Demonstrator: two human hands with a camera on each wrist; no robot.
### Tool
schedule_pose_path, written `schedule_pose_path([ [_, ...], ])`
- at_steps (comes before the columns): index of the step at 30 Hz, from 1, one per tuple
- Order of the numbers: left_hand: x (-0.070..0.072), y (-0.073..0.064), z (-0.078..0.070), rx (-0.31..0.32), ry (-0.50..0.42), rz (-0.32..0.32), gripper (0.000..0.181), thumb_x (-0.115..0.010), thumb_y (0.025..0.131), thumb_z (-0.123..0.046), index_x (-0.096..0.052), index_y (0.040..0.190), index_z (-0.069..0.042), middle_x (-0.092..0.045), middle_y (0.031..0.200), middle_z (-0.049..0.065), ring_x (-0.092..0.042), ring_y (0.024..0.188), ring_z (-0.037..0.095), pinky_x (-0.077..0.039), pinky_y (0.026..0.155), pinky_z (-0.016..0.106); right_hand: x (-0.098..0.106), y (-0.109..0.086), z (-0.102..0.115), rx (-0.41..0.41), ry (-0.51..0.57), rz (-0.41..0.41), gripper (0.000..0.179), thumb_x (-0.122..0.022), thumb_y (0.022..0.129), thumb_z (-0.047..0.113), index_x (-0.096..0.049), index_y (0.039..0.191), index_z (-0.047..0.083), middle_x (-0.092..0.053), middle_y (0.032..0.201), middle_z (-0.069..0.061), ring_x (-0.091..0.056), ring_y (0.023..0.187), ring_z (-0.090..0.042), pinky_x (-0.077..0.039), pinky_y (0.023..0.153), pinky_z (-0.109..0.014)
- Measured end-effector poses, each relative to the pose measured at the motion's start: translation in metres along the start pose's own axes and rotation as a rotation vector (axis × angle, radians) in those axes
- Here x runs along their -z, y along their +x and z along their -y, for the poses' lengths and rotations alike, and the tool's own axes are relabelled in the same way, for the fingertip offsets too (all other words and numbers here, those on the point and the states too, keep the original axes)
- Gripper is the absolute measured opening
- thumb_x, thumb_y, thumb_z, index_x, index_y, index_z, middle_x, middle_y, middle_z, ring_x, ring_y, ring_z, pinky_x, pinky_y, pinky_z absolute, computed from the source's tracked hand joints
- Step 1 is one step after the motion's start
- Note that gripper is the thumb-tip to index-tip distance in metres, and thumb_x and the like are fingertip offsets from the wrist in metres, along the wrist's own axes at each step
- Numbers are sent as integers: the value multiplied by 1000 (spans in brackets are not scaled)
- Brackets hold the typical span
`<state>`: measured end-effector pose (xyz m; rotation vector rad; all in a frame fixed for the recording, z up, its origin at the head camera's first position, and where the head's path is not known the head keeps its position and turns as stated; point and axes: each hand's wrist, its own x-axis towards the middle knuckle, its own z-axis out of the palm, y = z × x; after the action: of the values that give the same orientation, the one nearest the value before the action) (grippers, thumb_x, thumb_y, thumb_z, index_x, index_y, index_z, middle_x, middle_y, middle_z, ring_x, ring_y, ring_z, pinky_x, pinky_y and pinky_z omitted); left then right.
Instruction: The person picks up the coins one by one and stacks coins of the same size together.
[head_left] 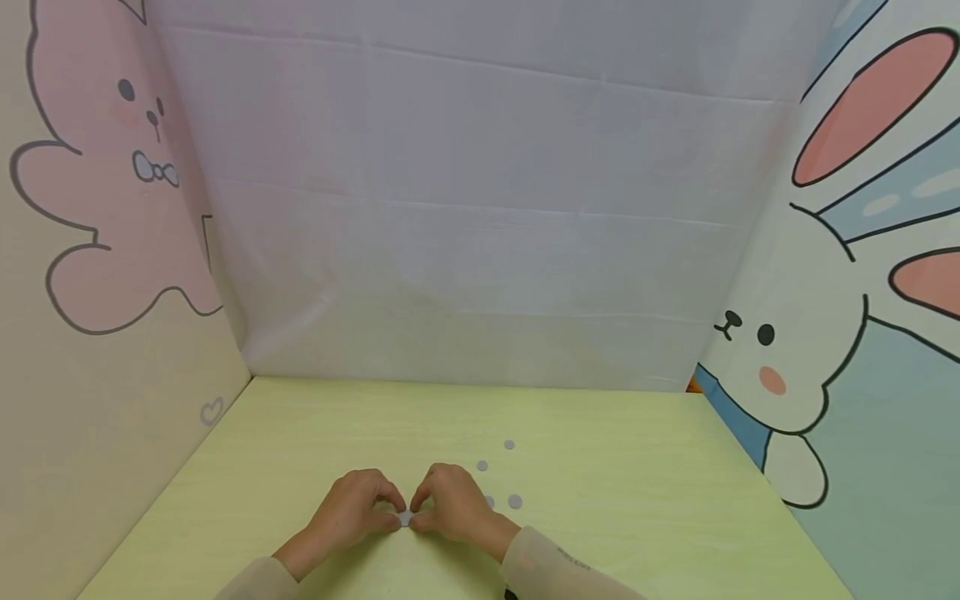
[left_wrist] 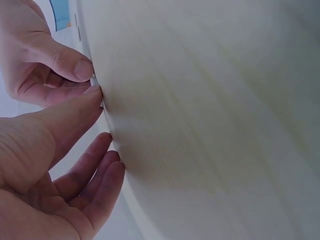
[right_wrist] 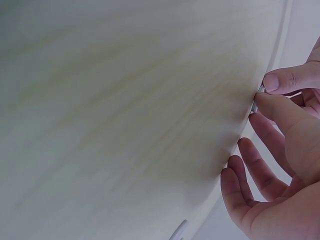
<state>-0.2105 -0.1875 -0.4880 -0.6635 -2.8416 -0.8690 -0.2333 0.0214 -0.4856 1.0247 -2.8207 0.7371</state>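
Your left hand (head_left: 356,508) and right hand (head_left: 453,504) meet low on the table, each pinching one edge of the small flat pale-grey piece (head_left: 405,518) between thumb and forefinger. Both pinches are narrow, and the piece sits between your two sets of fingertips, at the tabletop. Your fingers cover its sides, so you cannot tell its full outline. Your other fingers are bent, their tips close to the surface.

Just beyond your right hand lie four thin, round, matt grey discs: one (head_left: 490,502) partly hidden behind that hand, one (head_left: 515,502) just beside it, and two farther back, (head_left: 482,466) and (head_left: 509,445). A black object (head_left: 511,594) peeks from under your beige cloth right sleeve (head_left: 551,567); too little shows to name it. The sleeve's dark marking is too small to read.

Beneath everything is the smooth, pale yellow-green table (head_left: 637,483) with faint streaks. Behind it hangs a creased white sheet (head_left: 480,208). The left wall carries a pink cartoon bear (head_left: 112,208) with a bow tie, the right one a white cartoon rabbit (head_left: 795,350).
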Motion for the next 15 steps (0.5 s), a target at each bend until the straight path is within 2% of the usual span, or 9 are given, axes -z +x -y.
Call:
schedule_pose_path([
  [10, 0, 1, 1, -13, -5, -1, 16, -96, 75, -21, -83, 84, -25, -72, 89, -13, -68, 86, 16, -56, 74, 33, -1, 1, -2, 0, -5, 11, 12, -96, 80, 23, -86, 86, 21, -72, 89, 12, -60, 86, 0, -52, 80, -19],
  [15, 1, 1, 0, -7, -13, 3, 17, -96, 75, -20, -83, 84, -24, -72, 90, -12, -68, 86, 17, -57, 74, 34, 5, 0, -2, 5, 13, 36, 11, -93, 80, 20, -86, 89, 19, -73, 91, 12, -60, 87, -1, -50, 81, -19],
])
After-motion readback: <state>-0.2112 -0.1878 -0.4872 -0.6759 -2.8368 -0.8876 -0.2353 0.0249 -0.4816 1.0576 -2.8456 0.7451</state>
